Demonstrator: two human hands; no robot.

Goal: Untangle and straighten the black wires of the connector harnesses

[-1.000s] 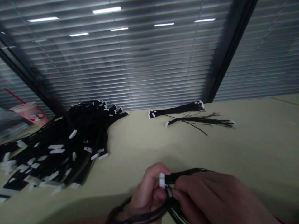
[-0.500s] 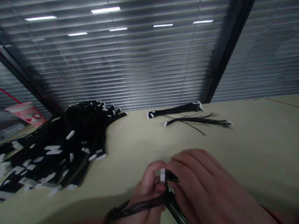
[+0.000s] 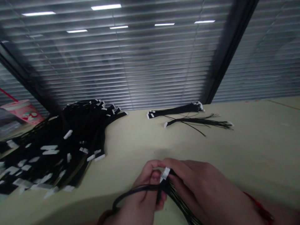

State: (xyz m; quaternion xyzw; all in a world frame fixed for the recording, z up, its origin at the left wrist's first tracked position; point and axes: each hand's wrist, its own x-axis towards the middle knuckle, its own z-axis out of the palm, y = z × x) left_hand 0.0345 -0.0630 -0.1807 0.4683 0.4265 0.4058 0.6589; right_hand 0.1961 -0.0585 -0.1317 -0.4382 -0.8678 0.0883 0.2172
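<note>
Low in the middle, my left hand [image 3: 145, 190] pinches a wire harness [image 3: 174, 195] of thin black wires at its white connector [image 3: 165, 175]. My right hand [image 3: 201, 184] is closed on the same harness from the right, fingertips close to the connector. From there the wires run down between my hands to the bottom edge. A black strand loops leftward over my left wrist. My fingers partly cover the connector.
A large heap of black wire harnesses [image 3: 77, 125] with white connectors lies at left. Beyond it stands a pink cup [image 3: 25, 112] with a red straw. Behind my hands lie a harness bundle [image 3: 175, 110] and a loose-ended harness [image 3: 199, 121]. Window blinds [image 3: 140, 62] rise behind the table [image 3: 131, 140].
The white connector has turned from upright to tilted rightward. My right hand has lowered and its fingers have drawn up against my left fingertips. The harnesses on the table have stayed put.
</note>
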